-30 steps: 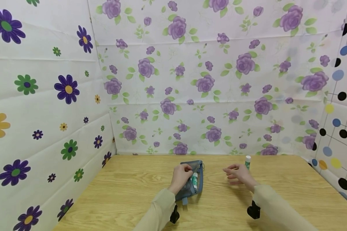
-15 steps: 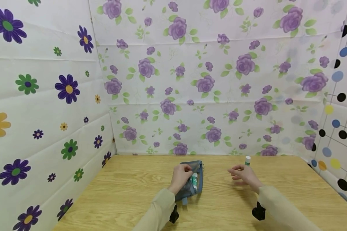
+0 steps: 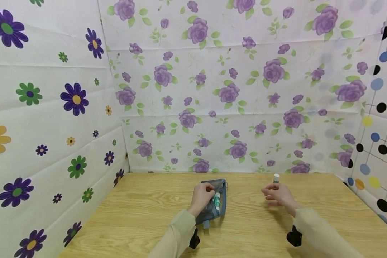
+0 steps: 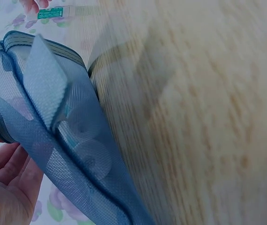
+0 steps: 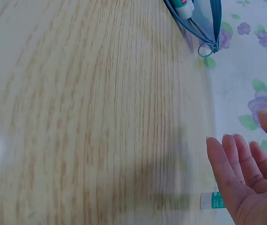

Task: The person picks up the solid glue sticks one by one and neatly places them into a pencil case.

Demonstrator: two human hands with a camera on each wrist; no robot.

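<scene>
My left hand [image 3: 201, 197] pinches the rim of a blue mesh zip pouch [image 3: 208, 215], which lies with its mouth spread apart. Inside the pouch is a glue stick [image 3: 217, 201] with a green label and white ends; through the mesh in the left wrist view, pale round ends [image 4: 94, 158] show. My right hand [image 3: 282, 197] hovers over the table to the right of the pouch, holding nothing, its fingers extended in the right wrist view. Just behind it a second glue stick [image 3: 276, 177] stands upright, its lower part hidden by the hand.
The wooden table [image 3: 148, 211] runs back to a white cloth wall with purple roses [image 3: 229, 94]. Another flowered cloth [image 3: 79, 136] closes the left side, and a dotted one [image 3: 369, 168] the right. A small ring [image 5: 205, 49] hangs at the pouch's zip end.
My right hand has drifted to the right, until it covers the lower part of the standing glue stick. My left hand and the pouch have stayed in place.
</scene>
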